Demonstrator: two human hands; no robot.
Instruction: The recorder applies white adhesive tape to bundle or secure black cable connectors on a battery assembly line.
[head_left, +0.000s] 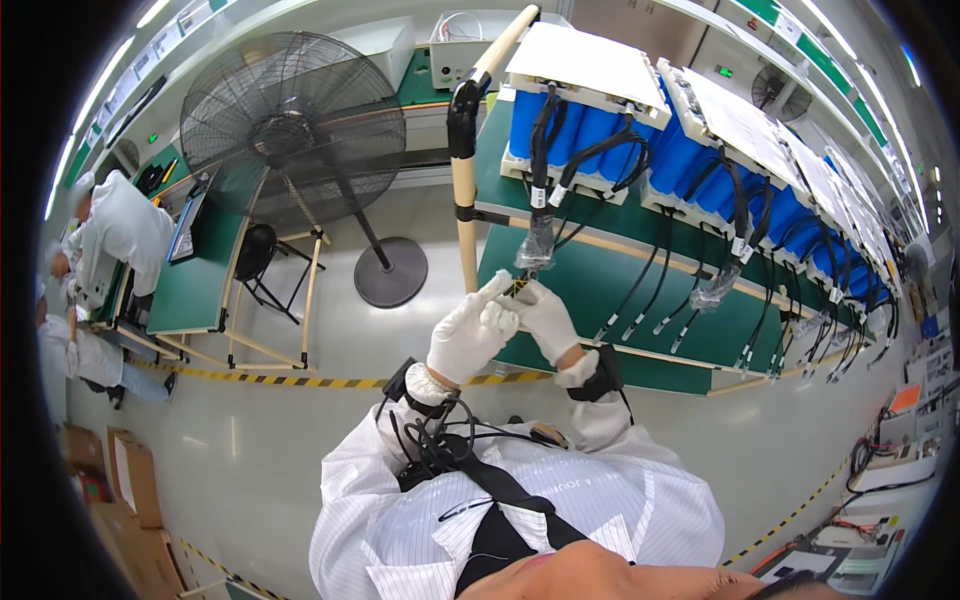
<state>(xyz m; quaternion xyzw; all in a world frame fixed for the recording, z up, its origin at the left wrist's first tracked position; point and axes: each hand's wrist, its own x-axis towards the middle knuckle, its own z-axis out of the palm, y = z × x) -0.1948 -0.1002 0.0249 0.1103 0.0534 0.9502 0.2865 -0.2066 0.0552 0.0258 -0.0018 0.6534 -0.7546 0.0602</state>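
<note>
My left hand [468, 332] and my right hand [545, 318], both in white gloves, meet just below a hanging cable bundle. Their fingertips are pinched together around a small yellow and dark wire end [520, 286], partly hidden by the gloves. Right above the fingers, clear plastic wrap [536, 246] covers the ends of thick black cables [541, 150]. These cables come down from the nearest battery pack [585, 125], which has blue cells, white frames and a white top sheet.
More blue battery packs [710, 185] with dangling black cables line the green-topped rack [520, 250] to the right. A beige pipe post [465, 190] rises beside my left hand. A large floor fan [385, 270] stands farther left. Co-workers [120, 225] are at benches at the far left.
</note>
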